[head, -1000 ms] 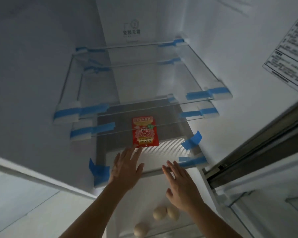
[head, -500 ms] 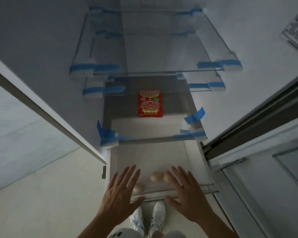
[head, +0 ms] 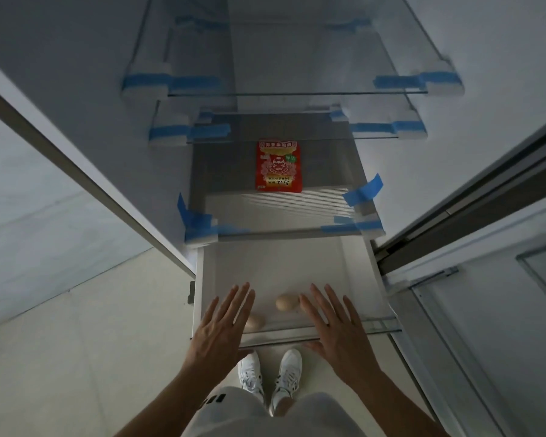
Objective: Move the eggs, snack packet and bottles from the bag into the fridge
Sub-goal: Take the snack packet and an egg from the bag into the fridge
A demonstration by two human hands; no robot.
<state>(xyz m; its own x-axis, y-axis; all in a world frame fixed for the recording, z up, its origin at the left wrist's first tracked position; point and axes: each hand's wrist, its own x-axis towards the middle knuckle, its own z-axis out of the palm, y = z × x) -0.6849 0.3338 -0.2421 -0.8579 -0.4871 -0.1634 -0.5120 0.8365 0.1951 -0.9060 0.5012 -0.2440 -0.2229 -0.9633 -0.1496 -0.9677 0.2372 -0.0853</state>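
Far left: grey inner side wall of the open white fridge (head: 76,58), pale tiled floor (head: 92,342) below it. Blue tape strips (head: 199,220) hold foam blocks at the shelf corners.

Left hand (head: 221,326): flat, fingers straight and spread, holding nothing, over the front left of the pulled-out white plastic drawer (head: 281,266). Can't tell if it touches the drawer front. A tan egg (head: 255,323) sits loose on the drawer floor, half hidden under the left fingers. White sneakers (head: 251,372) on the floor below the drawer.

Centre: red printed foil snack packet (head: 278,167) lies flat on the grey shelf just above the drawer, towards the back, already in the fridge. Clear glass shelves (head: 297,94) above it carry nothing that I can see.

Second tan egg (head: 287,302) is in the drawer between the hands, just beside the right fingertips. Right hand (head: 338,329): flat, fingers apart, gripping nothing, over the drawer's front right.

No bag or bottles in view, so by my read the bottles aren't done.

Risks, judged: the hands look set to push the drawer in. The eggs are loose near the front, not in a tray; a hard shove could roll them into each other or the wall and crack them. An uneven push could skew the drawer on its runners. A fingertip could catch an egg.
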